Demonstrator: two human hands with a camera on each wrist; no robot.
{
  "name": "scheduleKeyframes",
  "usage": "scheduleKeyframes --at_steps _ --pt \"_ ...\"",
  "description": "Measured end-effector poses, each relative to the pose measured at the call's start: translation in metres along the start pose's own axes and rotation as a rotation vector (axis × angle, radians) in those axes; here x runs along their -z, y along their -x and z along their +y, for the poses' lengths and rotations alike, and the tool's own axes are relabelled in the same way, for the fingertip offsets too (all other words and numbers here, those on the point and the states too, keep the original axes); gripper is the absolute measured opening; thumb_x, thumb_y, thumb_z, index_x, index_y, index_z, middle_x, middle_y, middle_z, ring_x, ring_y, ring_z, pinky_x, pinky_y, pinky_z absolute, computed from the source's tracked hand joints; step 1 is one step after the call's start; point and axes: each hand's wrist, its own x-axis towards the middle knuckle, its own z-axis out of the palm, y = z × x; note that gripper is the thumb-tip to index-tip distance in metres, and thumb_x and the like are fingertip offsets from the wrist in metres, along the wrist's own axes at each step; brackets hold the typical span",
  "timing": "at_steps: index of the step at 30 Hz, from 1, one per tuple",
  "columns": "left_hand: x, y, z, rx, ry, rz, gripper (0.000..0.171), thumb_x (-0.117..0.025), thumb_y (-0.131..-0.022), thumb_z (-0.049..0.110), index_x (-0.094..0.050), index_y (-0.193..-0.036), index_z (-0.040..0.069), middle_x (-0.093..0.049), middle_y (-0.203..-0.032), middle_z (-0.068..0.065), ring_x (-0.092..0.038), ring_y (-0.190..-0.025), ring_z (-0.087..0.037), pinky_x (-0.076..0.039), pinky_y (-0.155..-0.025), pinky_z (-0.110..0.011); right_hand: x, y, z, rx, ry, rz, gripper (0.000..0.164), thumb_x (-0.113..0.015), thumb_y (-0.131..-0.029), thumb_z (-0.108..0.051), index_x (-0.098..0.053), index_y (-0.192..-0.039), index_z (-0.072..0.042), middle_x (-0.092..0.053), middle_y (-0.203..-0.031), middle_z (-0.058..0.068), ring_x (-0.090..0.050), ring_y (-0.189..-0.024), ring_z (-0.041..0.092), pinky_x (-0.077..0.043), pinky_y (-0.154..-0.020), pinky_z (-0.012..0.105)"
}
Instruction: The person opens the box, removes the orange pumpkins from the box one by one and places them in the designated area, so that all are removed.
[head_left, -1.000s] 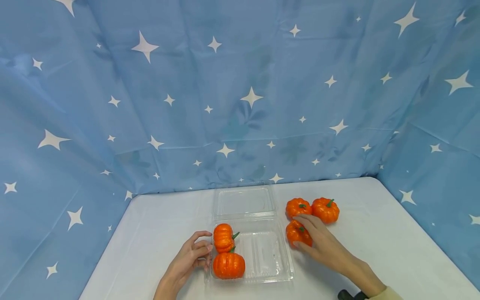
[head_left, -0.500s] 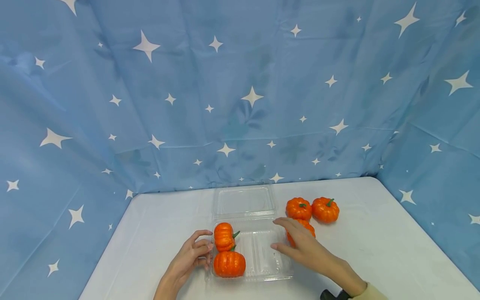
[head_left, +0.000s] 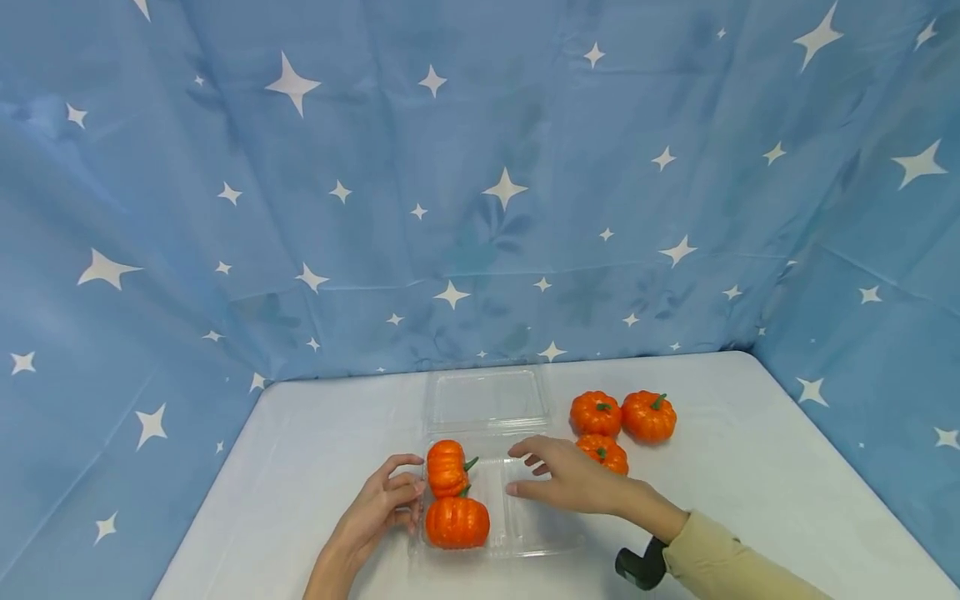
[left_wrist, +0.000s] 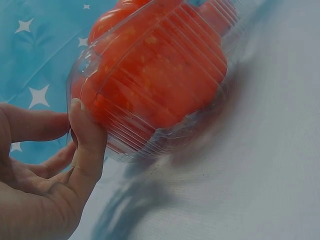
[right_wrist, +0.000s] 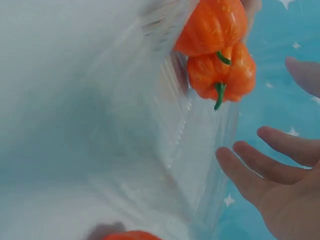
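A clear plastic clamshell container (head_left: 536, 533) lies unfolded on the table, its lid (head_left: 487, 400) laid back. Inside, along its left side, are two small orange pumpkins, one farther back (head_left: 447, 468) and one in front (head_left: 457, 523); both have green stems. My left hand (head_left: 375, 512) pinches the container's left rim between thumb and finger, as the left wrist view shows close up. Over the container's right part hovers my right hand (head_left: 570, 479), holding nothing, its fingers (right_wrist: 245, 175) spread apart in the right wrist view. The pumpkins are to the left of those fingers.
To the right of the container, three more orange pumpkins cluster: one at the back (head_left: 596, 413), one beside it (head_left: 649, 417), and a nearer one (head_left: 603, 454) partly behind my right hand. A blue star-patterned curtain (head_left: 480, 208) encloses the white table (head_left: 322, 425).
My right hand has let go of the nearest loose pumpkin and moved left over the container. That pumpkin stands slightly farther back. The left hand keeps its place at the rim.
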Motion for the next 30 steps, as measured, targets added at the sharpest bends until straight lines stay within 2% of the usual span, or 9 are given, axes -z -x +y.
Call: scheduleKeyframes --at_steps 6,10,13,17,20,27,30 --pt "0.001 -0.002 0.001 -0.008 -0.009 0.004 0.051 -0.059 -0.099 0.006 -0.034 -0.143 -0.002 -0.064 -0.092 -0.003 -0.055 -0.066 -0.014 -0.053 -0.055 -0.026 -0.003 -0.024 -0.012 -0.066 0.002 -0.100 0.050 -0.075 -0.093 -0.037 -0.066 -0.127 -0.002 -0.069 -0.125 0.015 -0.069 -0.109 0.030 -0.062 -0.087 0.044" --pt "0.002 -0.002 0.000 -0.010 -0.009 0.003 0.051 -0.060 -0.098 0.006 -0.035 -0.143 -0.002 -0.065 -0.092 -0.003 -0.055 -0.065 -0.013 -0.053 -0.054 -0.025 -0.009 -0.035 -0.016 -0.126 -0.027 -0.155 0.047 -0.075 -0.092 -0.038 -0.069 -0.123 -0.003 -0.072 -0.118 0.009 -0.070 -0.106 0.026 -0.062 -0.087 0.044" --pt "0.002 -0.002 -0.001 -0.005 -0.004 -0.001 0.052 -0.060 -0.099 0.007 -0.034 -0.143 -0.002 -0.065 -0.093 -0.003 -0.055 -0.065 -0.013 -0.053 -0.054 -0.025 -0.015 -0.040 -0.016 -0.162 -0.060 -0.199 0.044 -0.075 -0.093 -0.037 -0.071 -0.120 -0.004 -0.074 -0.110 0.004 -0.071 -0.097 0.023 -0.062 -0.087 0.043" --pt "0.003 -0.001 -0.001 0.001 -0.001 -0.002 0.053 -0.061 -0.099 0.008 -0.034 -0.143 -0.002 -0.065 -0.093 -0.002 -0.056 -0.065 -0.012 -0.054 -0.055 -0.025 -0.024 -0.046 -0.016 -0.179 -0.080 -0.237 0.042 -0.073 -0.093 -0.041 -0.074 -0.114 -0.005 -0.074 -0.095 0.002 -0.067 -0.083 0.019 -0.059 -0.080 0.037" --pt "0.003 0.000 -0.001 0.002 -0.006 0.001 0.053 -0.061 -0.099 0.009 -0.034 -0.143 -0.001 -0.065 -0.093 -0.002 -0.056 -0.064 -0.012 -0.054 -0.055 -0.025 -0.031 -0.051 -0.016 -0.184 -0.078 -0.260 0.042 -0.072 -0.093 -0.045 -0.077 -0.109 -0.007 -0.073 -0.087 0.000 -0.064 -0.080 0.018 -0.056 -0.075 0.035" --pt "0.003 0.001 0.000 -0.001 -0.010 0.004 0.053 -0.061 -0.099 0.009 -0.035 -0.143 -0.001 -0.064 -0.092 -0.001 -0.056 -0.064 -0.012 -0.054 -0.055 -0.025 -0.043 -0.059 -0.016 -0.201 -0.061 -0.303 0.044 -0.069 -0.094 -0.049 -0.077 -0.108 -0.008 -0.070 -0.086 -0.006 -0.061 -0.082 0.014 -0.055 -0.076 0.031" --pt "0.002 0.000 0.000 -0.005 -0.011 -0.001 0.053 -0.061 -0.099 0.009 -0.035 -0.143 -0.002 -0.064 -0.092 -0.001 -0.056 -0.064 -0.012 -0.054 -0.055 -0.024 -0.045 -0.058 -0.014 -0.193 -0.067 -0.309 0.039 -0.069 -0.096 -0.046 -0.077 -0.102 -0.008 -0.067 -0.082 -0.005 -0.058 -0.077 0.013 -0.049 -0.069 0.028"
